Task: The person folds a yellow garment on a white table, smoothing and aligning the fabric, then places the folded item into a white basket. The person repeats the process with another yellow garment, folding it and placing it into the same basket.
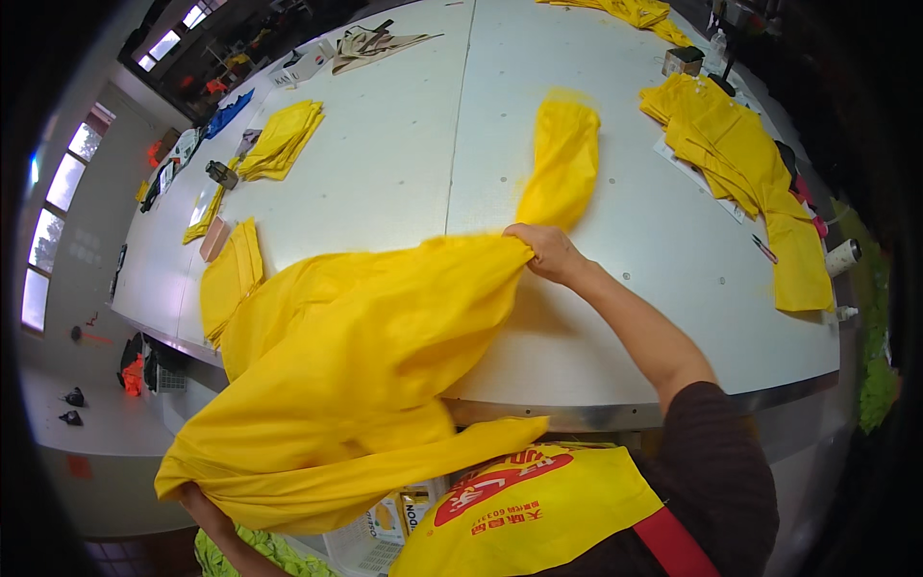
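Note:
A large yellow garment (356, 327) stretches between my hands, blurred in places by motion. My right hand (550, 252) is closed on its bunched upper edge, above the table. Beyond that fist, a sleeve-like length of the garment (565, 144) sticks out over the tabletop. At the lower left, my left hand (195, 498) grips the garment's near corner, its fingers mostly hidden by the fabric. The cloth between them hangs over the table's near edge. Beside its left end lies a stack of folded yellow pieces (231, 279).
The wide white table (385, 192) carries yellow fabric stacks at far left (284, 139) and right (716, 135). A pen (764, 249) and a bottle (843, 257) are at the right edge. Below the near edge are a white basket (361, 548) and bright green fabric (255, 553).

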Demonstrator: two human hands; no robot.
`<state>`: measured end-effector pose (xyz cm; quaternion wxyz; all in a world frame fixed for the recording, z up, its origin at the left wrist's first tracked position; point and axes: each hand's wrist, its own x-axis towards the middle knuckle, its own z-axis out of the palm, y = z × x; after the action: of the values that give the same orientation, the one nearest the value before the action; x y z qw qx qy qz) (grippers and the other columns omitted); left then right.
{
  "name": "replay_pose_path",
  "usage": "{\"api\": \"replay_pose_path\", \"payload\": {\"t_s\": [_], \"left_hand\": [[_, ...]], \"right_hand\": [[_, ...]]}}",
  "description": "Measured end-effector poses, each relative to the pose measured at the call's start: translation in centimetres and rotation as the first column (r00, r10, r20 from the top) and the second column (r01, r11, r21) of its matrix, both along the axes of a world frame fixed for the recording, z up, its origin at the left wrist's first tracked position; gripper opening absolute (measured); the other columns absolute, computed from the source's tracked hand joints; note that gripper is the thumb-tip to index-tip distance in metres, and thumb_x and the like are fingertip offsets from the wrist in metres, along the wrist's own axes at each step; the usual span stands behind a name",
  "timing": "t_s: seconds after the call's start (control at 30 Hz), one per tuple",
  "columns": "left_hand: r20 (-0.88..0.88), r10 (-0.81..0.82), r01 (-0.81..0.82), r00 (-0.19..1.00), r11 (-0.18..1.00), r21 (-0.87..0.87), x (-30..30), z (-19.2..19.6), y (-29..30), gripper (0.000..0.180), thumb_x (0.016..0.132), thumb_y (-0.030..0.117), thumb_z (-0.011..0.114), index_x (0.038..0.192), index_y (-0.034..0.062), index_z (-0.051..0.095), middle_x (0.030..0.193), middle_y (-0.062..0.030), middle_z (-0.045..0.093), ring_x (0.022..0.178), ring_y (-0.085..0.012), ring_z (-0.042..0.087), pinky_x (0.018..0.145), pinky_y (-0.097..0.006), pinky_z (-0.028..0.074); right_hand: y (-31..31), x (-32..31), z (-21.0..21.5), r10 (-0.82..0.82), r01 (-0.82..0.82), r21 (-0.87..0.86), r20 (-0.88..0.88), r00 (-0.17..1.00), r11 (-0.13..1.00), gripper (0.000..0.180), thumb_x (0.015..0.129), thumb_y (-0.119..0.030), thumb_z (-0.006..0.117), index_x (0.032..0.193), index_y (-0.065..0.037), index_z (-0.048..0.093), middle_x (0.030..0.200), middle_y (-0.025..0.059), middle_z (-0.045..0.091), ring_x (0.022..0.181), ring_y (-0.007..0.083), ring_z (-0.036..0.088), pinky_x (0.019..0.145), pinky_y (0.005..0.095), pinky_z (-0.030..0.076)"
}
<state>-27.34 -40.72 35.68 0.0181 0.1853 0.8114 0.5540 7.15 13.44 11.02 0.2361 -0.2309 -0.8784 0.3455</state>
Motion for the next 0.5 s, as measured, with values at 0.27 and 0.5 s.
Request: {"api": "replay_pose_path", "payload": {"t_s": [0.27,0.5], "left_hand": [[-0.638,0.161,-0.592,0.753,0.59,-0.549,-10.0,5.6,-5.0,0.046,0.092,0.034,0.048,0.121,-0.0014,0.046,0.118,-0.0128,0.052,0.103,-0.0208,0.05,0.086,-0.034,0.041],[-0.752,-0.17,0.097,0.637,0.985,-0.141,-8.3,20.1,29.5,0.054,0.09,0.033,0.051,0.129,-0.0018,0.037,0.13,-0.0162,0.04,0.117,-0.0255,0.038,0.097,-0.036,0.031]], "right_hand": [[-15.4,3.7,17.4,0.903,-0.825,-0.554,-0.29,0.318,0.113,0.042,0.089,-0.016,0.043,0.127,0.002,0.037,0.118,0.0257,0.05,0.109,0.0343,0.049,0.092,0.0382,0.039],[-11.2,12.2,15.8,0.595,-0.739,-0.573,-0.472,0.651,0.354,0.039,0.091,-0.015,0.043,0.126,0.003,0.045,0.135,0.0177,0.041,0.128,0.0277,0.034,0.104,0.034,0.028]]}}
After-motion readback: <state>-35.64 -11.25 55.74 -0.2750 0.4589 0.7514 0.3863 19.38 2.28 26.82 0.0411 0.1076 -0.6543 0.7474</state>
